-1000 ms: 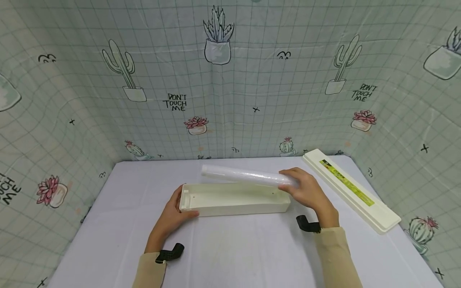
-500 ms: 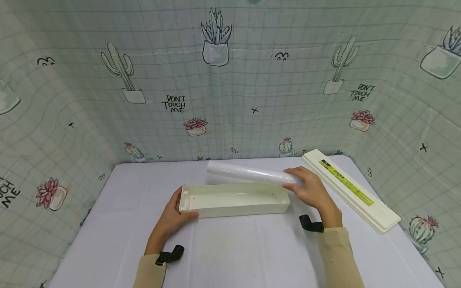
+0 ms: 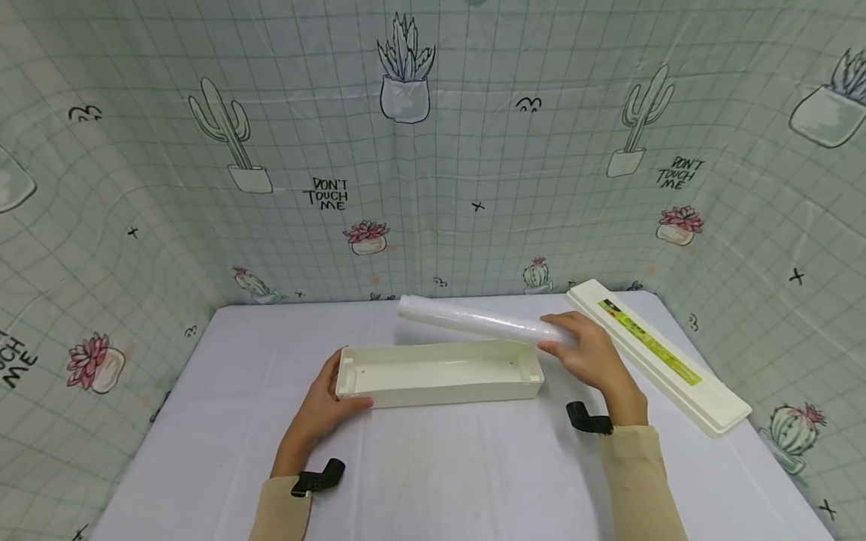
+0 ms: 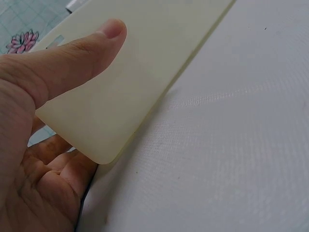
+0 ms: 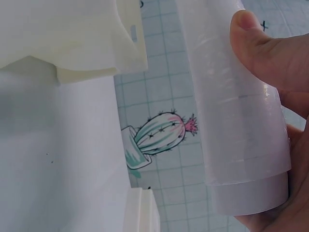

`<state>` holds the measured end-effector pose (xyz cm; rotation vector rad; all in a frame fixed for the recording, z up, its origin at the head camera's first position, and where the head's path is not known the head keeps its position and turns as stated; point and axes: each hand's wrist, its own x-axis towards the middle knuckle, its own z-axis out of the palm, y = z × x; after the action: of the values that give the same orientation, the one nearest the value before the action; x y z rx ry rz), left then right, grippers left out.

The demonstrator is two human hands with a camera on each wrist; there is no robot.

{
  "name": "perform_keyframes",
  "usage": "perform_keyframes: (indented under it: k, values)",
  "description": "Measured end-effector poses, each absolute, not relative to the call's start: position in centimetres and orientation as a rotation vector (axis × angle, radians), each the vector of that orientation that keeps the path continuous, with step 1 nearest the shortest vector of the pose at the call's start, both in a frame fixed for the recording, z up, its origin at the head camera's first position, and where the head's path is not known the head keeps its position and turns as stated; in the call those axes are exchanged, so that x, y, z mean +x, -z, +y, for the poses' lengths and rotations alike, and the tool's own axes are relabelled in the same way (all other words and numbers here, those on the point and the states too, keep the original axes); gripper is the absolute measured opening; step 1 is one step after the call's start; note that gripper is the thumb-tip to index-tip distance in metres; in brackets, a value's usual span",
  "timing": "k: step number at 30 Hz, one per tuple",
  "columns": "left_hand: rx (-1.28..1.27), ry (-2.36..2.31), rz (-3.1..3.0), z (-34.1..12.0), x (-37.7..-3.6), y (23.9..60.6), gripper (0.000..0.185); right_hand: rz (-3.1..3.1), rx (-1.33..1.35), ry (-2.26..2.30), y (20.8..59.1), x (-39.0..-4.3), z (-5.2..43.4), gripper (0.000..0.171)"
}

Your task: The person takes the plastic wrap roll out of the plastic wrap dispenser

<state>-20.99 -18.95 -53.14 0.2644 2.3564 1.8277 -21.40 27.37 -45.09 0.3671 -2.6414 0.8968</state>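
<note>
We are gripping the film roll (image 3: 483, 321) at its near end in our right hand (image 3: 591, 357), above the open tray (image 3: 440, 373); our left hand (image 3: 321, 409) is clasping the tray's end. Keeping the roll level should help.

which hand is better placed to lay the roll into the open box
Right. The right hand already grips the roll by one end, above the box; the left hand holds the box's left end.

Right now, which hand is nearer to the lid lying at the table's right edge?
Right. The right hand grips the roll just beside the lid; the left hand holds the tray's far end.
</note>
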Motion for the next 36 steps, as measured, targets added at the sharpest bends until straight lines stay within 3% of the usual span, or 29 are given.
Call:
perform_keyframes:
  k: [36]
  values:
    - [0.267,-1.834,2.332,-18.9,-20.7,52.7,0.113,-2.684,0.17,-0.895,46.0,-21.3,30.9,0.045]
